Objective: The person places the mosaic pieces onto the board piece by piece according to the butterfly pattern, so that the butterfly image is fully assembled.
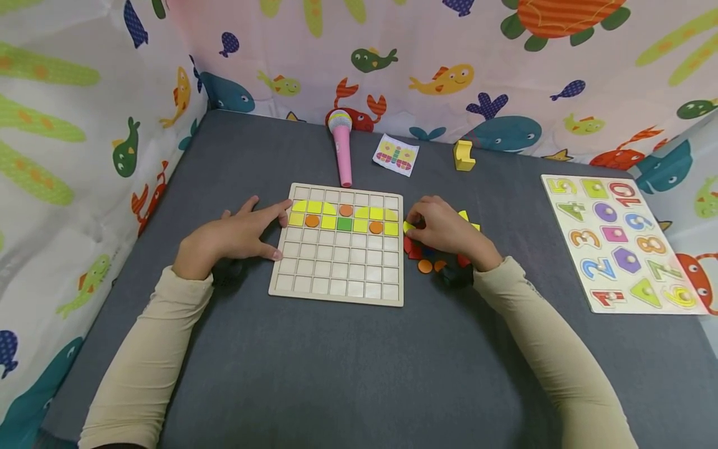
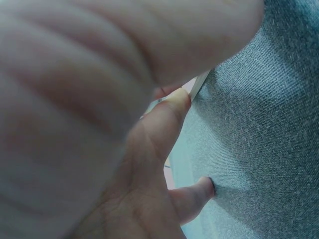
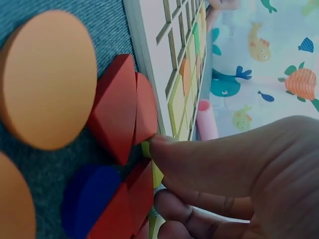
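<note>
A pale wooden grid board (image 1: 336, 269) lies on the grey table, two upper rows holding yellow tiles, orange discs and a green square (image 1: 344, 224). My left hand (image 1: 238, 234) touches the board's left edge, thumb and fingers spread. Just beyond the right edge, my right hand (image 1: 445, 227) pinches a yellow tile (image 1: 409, 228) between thumb and fingertips; its exact shape is mostly hidden. Under and beside this hand lie loose pieces: red pieces (image 3: 114, 109), a blue piece (image 3: 87, 199) and orange discs (image 3: 50, 79). Yellow pieces (image 1: 475, 226) show behind it.
Behind the board lie a pink toy microphone (image 1: 343, 153), a butterfly pattern card (image 1: 396, 155) and a yellow block (image 1: 464, 156). A number-and-shape puzzle board (image 1: 622, 243) is at the right. Curtains with sea animals (image 1: 314, 56) border the table's back and sides.
</note>
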`<state>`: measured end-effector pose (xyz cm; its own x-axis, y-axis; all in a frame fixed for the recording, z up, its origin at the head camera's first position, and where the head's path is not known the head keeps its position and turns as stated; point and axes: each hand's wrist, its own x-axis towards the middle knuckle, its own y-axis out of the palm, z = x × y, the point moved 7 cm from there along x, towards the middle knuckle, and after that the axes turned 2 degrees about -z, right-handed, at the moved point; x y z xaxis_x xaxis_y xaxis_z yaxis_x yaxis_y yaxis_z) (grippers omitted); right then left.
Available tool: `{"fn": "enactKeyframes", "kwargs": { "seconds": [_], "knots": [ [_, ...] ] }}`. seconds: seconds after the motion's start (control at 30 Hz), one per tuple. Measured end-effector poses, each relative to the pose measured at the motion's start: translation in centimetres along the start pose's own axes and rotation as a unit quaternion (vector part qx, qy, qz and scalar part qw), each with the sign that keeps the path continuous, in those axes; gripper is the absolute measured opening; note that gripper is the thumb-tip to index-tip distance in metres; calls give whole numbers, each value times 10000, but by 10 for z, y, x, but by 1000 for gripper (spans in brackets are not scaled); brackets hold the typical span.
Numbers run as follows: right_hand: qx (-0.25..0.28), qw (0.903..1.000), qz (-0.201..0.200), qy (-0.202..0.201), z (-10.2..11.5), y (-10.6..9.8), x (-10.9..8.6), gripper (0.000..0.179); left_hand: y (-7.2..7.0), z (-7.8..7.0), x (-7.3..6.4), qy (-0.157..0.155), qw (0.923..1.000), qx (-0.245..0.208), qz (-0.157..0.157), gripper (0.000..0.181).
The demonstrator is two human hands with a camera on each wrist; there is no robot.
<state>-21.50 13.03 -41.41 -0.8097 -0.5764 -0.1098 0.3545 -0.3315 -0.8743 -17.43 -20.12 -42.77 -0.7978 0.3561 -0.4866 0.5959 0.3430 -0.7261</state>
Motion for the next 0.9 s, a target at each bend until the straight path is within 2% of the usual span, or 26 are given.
{"fn": "enactKeyframes", "kwargs": {
  "seconds": [0.13, 0.27, 0.4, 0.5, 0.6, 0.7, 0.9],
  "knots": [
    [-5, 9998, -38, 180, 1, -1, 2, 22, -2, -2, -2, -14, 10000, 22, -18, 101],
    [99, 9987, -156, 467, 1, -1, 3, 21, -3, -3, -3, -5, 10000, 6, -49, 96],
    [220, 9960, -537, 673, 1, -2, 2, 19, -2, -3, -2, 22, 10000, -32, -33, 93],
    [326, 9925, -1002, 623, 2, -7, 2, 15, -1, -2, -2, 28, 10000, -44, -18, 98],
    [429, 9892, -1303, 517, 6, -12, 4, 14, -1, -1, -3, 21, 10000, -32, -30, 99],
    [547, 9881, -1380, 389, 14, -16, 6, 14, -2, -2, -3, 6, 10000, -13, -52, 95],
    [832, 9883, -1272, 135, 38, -12, 15, 16, -2, -2, -4, 10, 10000, -15, -49, 101]
  ]
}}
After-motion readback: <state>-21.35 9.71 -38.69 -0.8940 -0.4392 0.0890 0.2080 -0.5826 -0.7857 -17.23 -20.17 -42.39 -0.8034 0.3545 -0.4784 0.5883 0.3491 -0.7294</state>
